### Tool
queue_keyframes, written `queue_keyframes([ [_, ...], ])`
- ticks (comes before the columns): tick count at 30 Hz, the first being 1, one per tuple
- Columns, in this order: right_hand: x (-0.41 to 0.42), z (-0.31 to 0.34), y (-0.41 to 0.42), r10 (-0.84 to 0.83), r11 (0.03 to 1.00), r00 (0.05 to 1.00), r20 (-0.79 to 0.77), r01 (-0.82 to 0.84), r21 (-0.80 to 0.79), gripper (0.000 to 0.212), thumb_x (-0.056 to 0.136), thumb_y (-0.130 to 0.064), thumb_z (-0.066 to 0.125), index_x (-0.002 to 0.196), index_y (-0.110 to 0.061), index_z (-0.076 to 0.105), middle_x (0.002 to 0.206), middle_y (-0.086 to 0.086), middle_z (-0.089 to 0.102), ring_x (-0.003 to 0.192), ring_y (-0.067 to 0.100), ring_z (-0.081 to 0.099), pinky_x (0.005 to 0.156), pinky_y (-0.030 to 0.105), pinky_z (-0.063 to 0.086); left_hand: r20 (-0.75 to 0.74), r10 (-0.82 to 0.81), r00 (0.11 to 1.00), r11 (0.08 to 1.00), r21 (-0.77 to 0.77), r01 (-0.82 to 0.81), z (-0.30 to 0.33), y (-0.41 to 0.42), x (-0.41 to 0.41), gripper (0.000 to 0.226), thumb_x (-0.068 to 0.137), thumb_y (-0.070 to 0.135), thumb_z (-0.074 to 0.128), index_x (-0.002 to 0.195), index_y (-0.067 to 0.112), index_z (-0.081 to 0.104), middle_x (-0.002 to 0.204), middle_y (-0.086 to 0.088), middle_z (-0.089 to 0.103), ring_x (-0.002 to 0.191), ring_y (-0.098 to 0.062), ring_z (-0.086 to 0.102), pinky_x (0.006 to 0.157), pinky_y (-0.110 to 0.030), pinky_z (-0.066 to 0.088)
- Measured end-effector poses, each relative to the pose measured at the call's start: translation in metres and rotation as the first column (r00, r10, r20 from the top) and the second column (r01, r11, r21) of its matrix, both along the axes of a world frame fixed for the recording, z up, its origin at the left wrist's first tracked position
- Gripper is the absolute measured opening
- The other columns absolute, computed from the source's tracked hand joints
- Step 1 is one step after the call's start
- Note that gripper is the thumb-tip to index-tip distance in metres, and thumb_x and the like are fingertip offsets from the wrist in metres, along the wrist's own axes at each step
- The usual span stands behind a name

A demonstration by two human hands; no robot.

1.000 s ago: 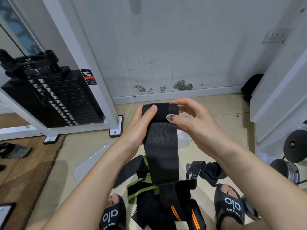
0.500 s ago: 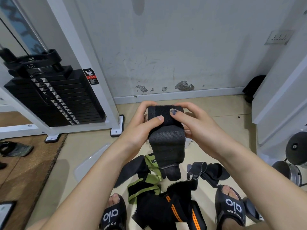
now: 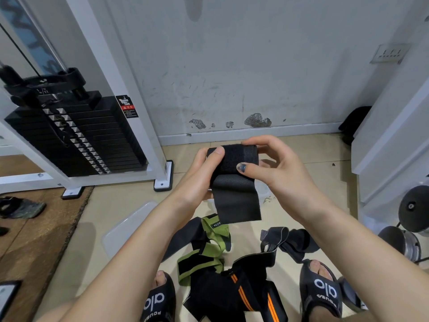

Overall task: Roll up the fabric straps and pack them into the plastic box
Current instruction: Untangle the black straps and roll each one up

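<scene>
I hold a wide black fabric strap (image 3: 236, 182) in front of me, most of it wound into a roll. My left hand (image 3: 199, 177) grips the roll's left side, thumb on top. My right hand (image 3: 276, 173) pinches its right side, thumb on the front and fingers behind. A short tail hangs below the roll. On the floor lie more straps: a green and black one (image 3: 204, 249), a black one with orange stripes (image 3: 234, 289) and a dark grey one (image 3: 285, 240). The clear plastic box (image 3: 262, 191) shows only partly behind the strap and my hands.
A clear plastic lid (image 3: 125, 228) lies on the floor to the left. A white weight-stack machine (image 3: 76, 135) stands at the left, white cabinets (image 3: 392, 135) and dumbbells (image 3: 411, 219) at the right. My feet in black slides (image 3: 157, 300) flank the strap pile.
The roll has grown and the hanging tail has shortened, from reaching the floor pile to a short flap. Both hands have kept turning the roll in place.
</scene>
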State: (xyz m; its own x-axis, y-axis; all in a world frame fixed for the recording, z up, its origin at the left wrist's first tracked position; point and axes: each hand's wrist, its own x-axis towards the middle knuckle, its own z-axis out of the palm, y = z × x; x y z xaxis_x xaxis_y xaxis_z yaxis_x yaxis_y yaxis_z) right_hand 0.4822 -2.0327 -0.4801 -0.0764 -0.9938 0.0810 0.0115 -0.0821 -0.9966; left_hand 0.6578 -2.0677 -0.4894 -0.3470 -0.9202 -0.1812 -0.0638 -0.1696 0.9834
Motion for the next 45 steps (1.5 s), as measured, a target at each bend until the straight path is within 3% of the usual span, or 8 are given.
queue_keyframes([
  [4, 0.005, -0.001, 0.0, 0.01, 0.999, 0.999, -0.036, -0.011, -0.033, 0.035, 0.082, 0.005, 0.078, 0.108, -0.017, 0.067, 0.105, 0.004, 0.067, 0.077, 0.015, 0.062, 0.071, 0.02, 0.053, -0.019, 0.045, 0.999, 0.999, 0.003, -0.045, -0.002, -0.001, 0.0, 0.048, 0.087, 0.069, 0.057, 0.119, 0.033, 0.061, 0.121, 0.003, 0.073, 0.118, -0.019, 0.068, 0.108, -0.056, 0.048],
  [10, 0.002, 0.005, 0.0, 0.041, 0.999, 0.998, -0.055, -0.042, -0.008, 0.037, 0.083, 0.01, 0.074, 0.107, -0.015, 0.066, 0.113, 0.013, 0.066, 0.072, 0.006, 0.065, 0.068, 0.018, 0.052, -0.074, 0.073, 0.995, 0.997, 0.005, -0.073, 0.002, 0.001, -0.002, 0.028, 0.103, 0.037, 0.057, 0.126, 0.022, 0.058, 0.124, -0.008, 0.071, 0.116, -0.023, 0.069, 0.106, -0.049, 0.052],
  [16, 0.0, 0.002, -0.002, 0.051, 0.985, 0.998, 0.031, -0.055, 0.163, 0.027, 0.093, -0.029, 0.073, 0.118, -0.034, 0.067, 0.115, 0.013, 0.069, 0.106, 0.026, 0.071, 0.096, 0.046, 0.059, -0.098, 0.035, 0.995, 0.998, -0.057, -0.04, 0.004, 0.001, -0.003, 0.025, 0.104, 0.019, 0.057, 0.128, 0.019, 0.052, 0.109, -0.004, 0.071, 0.098, -0.017, 0.07, 0.086, -0.031, 0.055],
  [20, 0.001, 0.002, -0.003, 0.021, 0.99, 1.0, -0.015, -0.019, 0.142, 0.02, 0.094, -0.029, 0.073, 0.113, -0.028, 0.07, 0.114, 0.027, 0.066, 0.107, 0.037, 0.068, 0.093, 0.053, 0.059, -0.108, 0.018, 0.994, 0.995, -0.098, -0.029, 0.005, 0.003, -0.005, 0.025, 0.103, 0.012, 0.056, 0.127, 0.019, 0.053, 0.105, -0.003, 0.07, 0.096, -0.014, 0.068, 0.083, -0.028, 0.056],
  [27, -0.001, 0.002, 0.001, 0.002, 0.995, 0.999, 0.038, -0.006, 0.096, 0.022, 0.09, -0.019, 0.077, 0.11, -0.026, 0.071, 0.095, 0.005, 0.068, 0.091, 0.022, 0.069, 0.09, 0.05, 0.058, -0.006, -0.078, 0.997, 0.996, 0.05, 0.078, -0.002, 0.002, -0.006, 0.055, 0.094, 0.063, 0.056, 0.139, 0.032, 0.056, 0.129, 0.007, 0.071, 0.12, -0.014, 0.068, 0.109, -0.049, 0.048],
  [34, 0.002, 0.003, 0.003, -0.015, 0.999, 0.999, 0.042, 0.014, 0.029, 0.027, 0.088, -0.006, 0.076, 0.108, -0.022, 0.069, 0.102, 0.005, 0.068, 0.075, 0.007, 0.067, 0.064, 0.017, 0.051, 0.023, -0.064, 0.998, 0.994, 0.096, 0.061, 0.0, 0.002, -0.007, 0.066, 0.087, 0.078, 0.045, 0.137, 0.036, 0.058, 0.124, 0.008, 0.074, 0.117, -0.014, 0.07, 0.108, -0.048, 0.049],
  [41, 0.001, 0.001, 0.002, 0.045, 0.998, 0.998, 0.04, -0.043, -0.034, 0.032, 0.079, -0.012, 0.079, 0.105, -0.029, 0.07, 0.115, 0.015, 0.067, 0.089, 0.018, 0.069, 0.083, 0.037, 0.057, -0.004, -0.022, 1.0, 0.994, 0.103, 0.023, 0.007, 0.002, -0.004, 0.051, 0.095, 0.063, 0.057, 0.135, 0.031, 0.061, 0.122, 0.005, 0.075, 0.113, -0.017, 0.071, 0.106, -0.051, 0.051],
  [45, 0.0, 0.0, 0.0, 0.069, 0.994, 0.997, -0.017, -0.07, -0.089, 0.037, 0.077, -0.003, 0.081, 0.106, -0.023, 0.068, 0.106, 0.001, 0.067, 0.097, 0.015, 0.065, 0.09, 0.027, 0.053, -0.106, 0.03, 0.994, 0.992, 0.128, -0.016, 0.01, 0.002, -0.002, 0.037, 0.101, 0.036, 0.059, 0.133, 0.019, 0.063, 0.123, -0.006, 0.074, 0.117, -0.024, 0.069, 0.108, -0.05, 0.05],
])
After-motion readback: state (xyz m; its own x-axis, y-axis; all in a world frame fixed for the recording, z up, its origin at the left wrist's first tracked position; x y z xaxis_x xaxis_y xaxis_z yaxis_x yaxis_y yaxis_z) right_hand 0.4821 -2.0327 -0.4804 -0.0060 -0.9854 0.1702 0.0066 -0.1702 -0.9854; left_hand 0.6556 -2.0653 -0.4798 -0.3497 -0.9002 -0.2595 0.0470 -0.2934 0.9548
